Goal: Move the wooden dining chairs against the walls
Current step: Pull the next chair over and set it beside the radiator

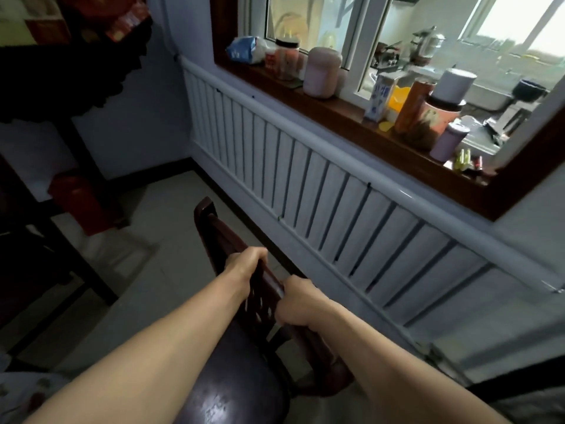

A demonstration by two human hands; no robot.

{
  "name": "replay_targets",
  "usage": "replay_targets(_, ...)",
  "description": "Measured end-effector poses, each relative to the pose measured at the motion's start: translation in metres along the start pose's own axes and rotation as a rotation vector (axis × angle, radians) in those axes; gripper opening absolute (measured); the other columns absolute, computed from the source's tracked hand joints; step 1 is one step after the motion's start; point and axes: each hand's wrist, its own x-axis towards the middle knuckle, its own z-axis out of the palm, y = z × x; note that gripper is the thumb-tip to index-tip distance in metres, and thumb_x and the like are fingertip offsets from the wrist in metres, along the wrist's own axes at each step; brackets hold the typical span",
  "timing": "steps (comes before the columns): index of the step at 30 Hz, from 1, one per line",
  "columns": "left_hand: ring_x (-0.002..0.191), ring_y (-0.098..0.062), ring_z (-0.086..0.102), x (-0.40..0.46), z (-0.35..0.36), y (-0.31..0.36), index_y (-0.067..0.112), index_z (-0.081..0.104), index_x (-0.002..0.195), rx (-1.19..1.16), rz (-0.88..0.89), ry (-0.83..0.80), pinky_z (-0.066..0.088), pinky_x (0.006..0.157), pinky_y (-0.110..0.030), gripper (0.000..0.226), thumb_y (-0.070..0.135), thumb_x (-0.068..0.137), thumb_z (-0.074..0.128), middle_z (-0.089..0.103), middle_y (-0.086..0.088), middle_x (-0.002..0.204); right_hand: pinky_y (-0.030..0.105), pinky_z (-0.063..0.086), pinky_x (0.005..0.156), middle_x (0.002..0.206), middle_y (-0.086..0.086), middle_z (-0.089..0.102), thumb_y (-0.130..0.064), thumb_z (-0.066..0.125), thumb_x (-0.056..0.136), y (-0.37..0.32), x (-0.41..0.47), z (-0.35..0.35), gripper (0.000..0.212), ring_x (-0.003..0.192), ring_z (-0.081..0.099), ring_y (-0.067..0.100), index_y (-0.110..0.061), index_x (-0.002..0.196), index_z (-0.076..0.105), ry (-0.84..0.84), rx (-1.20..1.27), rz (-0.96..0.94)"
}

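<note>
Chair (241, 347) sits near the radiator (305, 185) wall, back rail toward it, strip of floor (171, 240) between. Open tile to the left up to the dark table (46, 209). Carton (379, 97) on the sill has blurred print, unreadable. Left hand (244, 264) and right hand (298, 302) both curled tight over the top rail, arms extended.

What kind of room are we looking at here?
Probably a home dining area: a dark wooden dining chair, a long white wall radiator and a wooden windowsill crowded with jars and cartons.
</note>
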Motion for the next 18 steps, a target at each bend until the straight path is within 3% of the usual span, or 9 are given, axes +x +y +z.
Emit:
replay_targets(7, 0.071, -0.030, 0.055, -0.020, 0.055, 0.009, 0.001, 0.056, 0.082, 0.020, 0.045, -0.113, 0.050, 0.074, -0.038, 0.019, 0.009, 0.064, 0.057, 0.054, -0.014, 0.074, 0.030, 0.055, 0.069, 0.099, 0.008, 0.065, -0.009, 0.059, 0.068, 0.038, -0.018, -0.041, 0.037, 0.089, 0.065, 0.026, -0.014, 0.104, 0.064, 0.096, -0.019, 0.059)
replay_targets(14, 0.066, -0.029, 0.056, -0.022, 0.145, 0.021, 0.003, 0.059, 0.075, 0.047, 0.031, -0.194, 0.050, 0.071, -0.036, 0.010, 0.010, 0.068, 0.060, 0.057, -0.013, 0.071, 0.028, 0.056, 0.070, 0.101, 0.009, 0.065, -0.006, 0.063, 0.069, 0.106, -0.010, -0.106, 0.040, 0.089, 0.065, 0.024, -0.015, 0.109, 0.064, 0.155, -0.020, 0.075)
replay_targets(18, 0.066, -0.027, 0.059, -0.015, 0.203, 0.027, 0.002, 0.063, 0.085, 0.076, 0.007, -0.224, 0.052, 0.072, -0.036, 0.020, 0.014, 0.069, 0.064, 0.060, -0.012, 0.072, 0.027, 0.053, 0.064, 0.092, 0.007, 0.065, -0.004, 0.063, 0.068, 0.151, 0.003, -0.145, 0.035, 0.081, 0.064, 0.022, -0.015, 0.101, 0.065, 0.163, 0.022, 0.071)
